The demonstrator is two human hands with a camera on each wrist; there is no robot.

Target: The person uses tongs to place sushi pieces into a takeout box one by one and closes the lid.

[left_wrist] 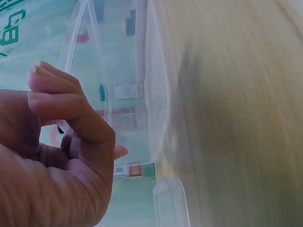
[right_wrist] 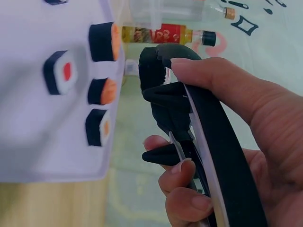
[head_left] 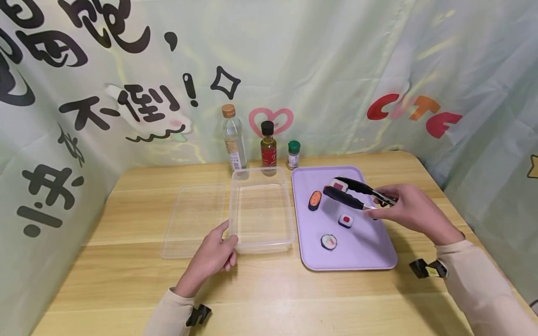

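My right hand (head_left: 401,210) grips black-handled tongs (head_left: 350,198) over the back of a lilac tray (head_left: 349,261). Between the tong tips is a toy sushi roll (head_left: 338,185) with a purple centre, held above the tray. On the tray lie an orange-topped sushi piece (head_left: 314,200), a red-centred roll (head_left: 346,220) and a round roll (head_left: 329,241); further pieces at the back are mostly hidden by the tongs. My left hand (head_left: 214,252) holds the near left corner of a clear plastic box (head_left: 261,243), thumb at its rim. The box stands lidless, left of the tray.
A clear lid (head_left: 191,224) lies flat on the wooden table (head_left: 269,298), left of the box. Behind the box stand a tall clear bottle (head_left: 233,144), a red-labelled bottle (head_left: 268,151) and a green-capped shaker (head_left: 293,156). A printed curtain (head_left: 336,60) hangs around the table.
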